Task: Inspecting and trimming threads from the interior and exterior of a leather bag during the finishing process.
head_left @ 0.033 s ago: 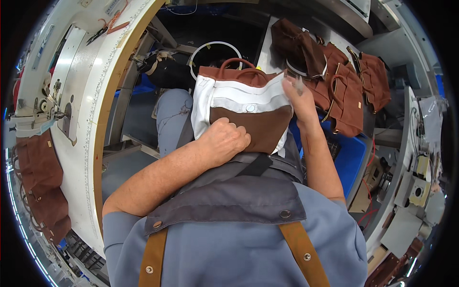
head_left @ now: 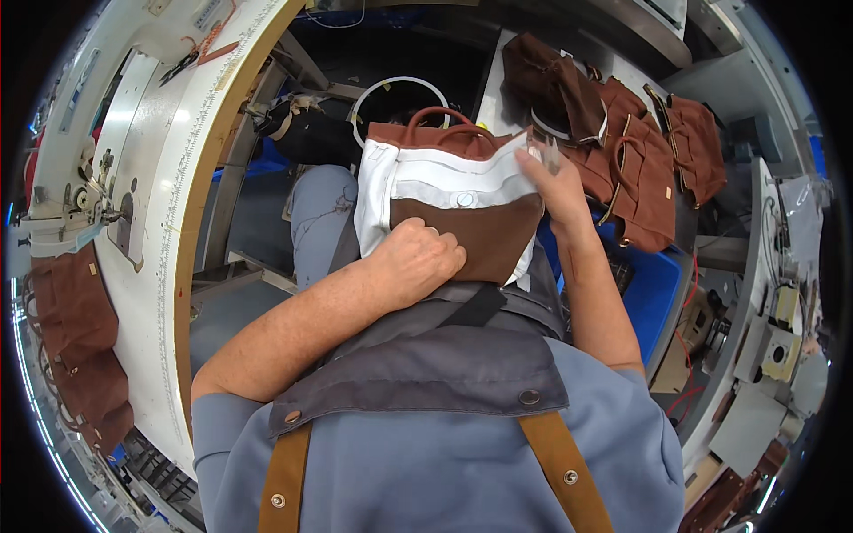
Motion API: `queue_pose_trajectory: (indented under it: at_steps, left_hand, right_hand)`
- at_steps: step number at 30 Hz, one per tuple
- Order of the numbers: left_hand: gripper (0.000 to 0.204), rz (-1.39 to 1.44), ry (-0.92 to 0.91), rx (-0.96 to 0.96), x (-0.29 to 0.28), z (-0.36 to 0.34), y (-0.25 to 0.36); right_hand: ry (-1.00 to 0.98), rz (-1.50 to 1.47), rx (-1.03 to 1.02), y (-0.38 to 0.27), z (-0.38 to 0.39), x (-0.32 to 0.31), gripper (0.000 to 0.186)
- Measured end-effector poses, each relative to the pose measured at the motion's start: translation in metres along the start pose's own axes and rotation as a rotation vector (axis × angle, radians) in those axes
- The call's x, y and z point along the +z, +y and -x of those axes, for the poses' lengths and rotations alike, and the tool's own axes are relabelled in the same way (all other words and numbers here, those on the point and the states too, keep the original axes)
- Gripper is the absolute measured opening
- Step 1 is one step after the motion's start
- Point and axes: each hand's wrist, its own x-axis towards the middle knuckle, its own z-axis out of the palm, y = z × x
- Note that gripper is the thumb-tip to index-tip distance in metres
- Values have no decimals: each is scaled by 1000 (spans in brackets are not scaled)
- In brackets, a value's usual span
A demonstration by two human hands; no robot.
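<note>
A bag [head_left: 462, 244] rests on my lap, with white lining, a pale strip, a dark brown lower panel and rust-brown upper fabric with two looped handles [head_left: 435, 115]. My left hand [head_left: 422, 258] lies on the brown panel with curled fingers, gripping the fabric near its left side. At the bag's upper right edge is my right hand [head_left: 551, 178], closed on the white upper band; its fingertips are blurred, and whether anything small is also in them cannot be told.
A white sewing table [head_left: 142, 329] with a machine [head_left: 111, 213] runs along my left, holding brown bags [head_left: 75, 338] and hand tools [head_left: 187, 62]. More brown bags [head_left: 640, 195] lie on a bench at the right, above a blue bin [head_left: 653, 311]. A white-rimmed bucket [head_left: 400, 83] stands ahead.
My right hand has shifted slightly left along the bag's top edge, its fingers moving. My left hand and the bag look almost unchanged.
</note>
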Motion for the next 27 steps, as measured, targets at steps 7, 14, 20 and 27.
queue_pose_trajectory:
  at_steps: [7,14,20,27]
  left_hand:
    - [28,1025,-154,-254,-60,-7,-35]
    - [66,512,574,-266,-76,-29,-58]
    - [54,195,450,20,-103,-23,-47]
    - [6,-316,839,60,-74,-1,9]
  right_hand:
    - [-146,-122,-160,-22,26,3,32]
    - [-186,78,-702,-41,60,-2,26]
    - [-276,493,-1109,-88,114,9,31]
    - [186,431,-1142,-49,91,-12,33]
